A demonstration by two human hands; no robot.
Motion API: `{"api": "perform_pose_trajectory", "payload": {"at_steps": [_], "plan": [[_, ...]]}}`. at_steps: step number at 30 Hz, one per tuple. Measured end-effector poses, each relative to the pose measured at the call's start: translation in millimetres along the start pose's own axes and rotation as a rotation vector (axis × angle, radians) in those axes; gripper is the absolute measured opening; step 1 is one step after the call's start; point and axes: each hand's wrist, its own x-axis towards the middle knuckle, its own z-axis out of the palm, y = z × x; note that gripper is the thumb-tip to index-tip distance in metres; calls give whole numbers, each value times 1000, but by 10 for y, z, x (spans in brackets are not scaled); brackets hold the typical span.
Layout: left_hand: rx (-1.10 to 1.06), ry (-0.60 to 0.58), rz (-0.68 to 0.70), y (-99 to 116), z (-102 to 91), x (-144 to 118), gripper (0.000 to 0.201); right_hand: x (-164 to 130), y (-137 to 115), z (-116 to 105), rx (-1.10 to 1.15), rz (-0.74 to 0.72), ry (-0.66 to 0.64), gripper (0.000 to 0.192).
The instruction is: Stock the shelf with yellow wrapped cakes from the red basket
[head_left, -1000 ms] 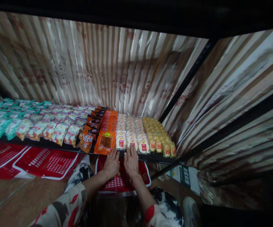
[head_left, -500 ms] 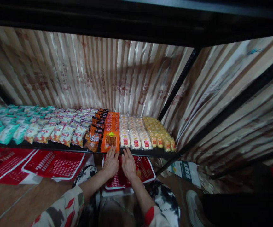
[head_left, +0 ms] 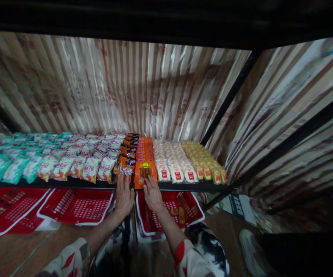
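Note:
My left hand [head_left: 124,197], fingers stretched forward, touches the front of the black-and-orange snack packets [head_left: 125,164]. My right hand [head_left: 153,194] lies with extended fingers against the lower end of the flat orange snack packets [head_left: 145,163]. Neither hand is closed around anything. Right of the orange packets are rows of clear-wrapped white round cakes [head_left: 177,175], then small yellow packets [head_left: 203,161]. To the left stand white snack bags [head_left: 90,168] and teal-and-white bags [head_left: 13,169], all in rows on the black shelf [head_left: 189,187].
Red baskets with white rims [head_left: 74,206] stand below the shelf; the right red basket [head_left: 166,204] holds a few small packets. Striped sheeting [head_left: 111,84] hangs behind, with dark posts [head_left: 230,96] at the right. Another person's shoe [head_left: 251,248] is on the floor at right.
My left hand has moved from the orange packets to the black-and-orange ones, and my right hand from beside the white cakes onto the orange packets. The view has shifted slightly.

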Motion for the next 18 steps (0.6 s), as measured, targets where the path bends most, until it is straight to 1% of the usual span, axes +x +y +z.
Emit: {"api": "perform_pose_trajectory", "payload": {"at_steps": [4,9,11,14,16,18], "plan": [[-34,63,-37,-214,56,133,63,91,-128,-30,170,47,-5,51],[-66,58,-28,-419,89,226,64,253,-243,112,378,128,-22,60],[-77,46,-33,-455,106,196,64,332,-286,191,475,173,-37,63],[-69,37,-66,-473,157,108,66,458,-359,281,590,302,-84,69],[-45,40,-78,-472,199,55,68,541,-404,316,628,371,-122,75],[-25,46,-75,-467,236,23,70,617,-437,337,648,394,-135,78]]}}
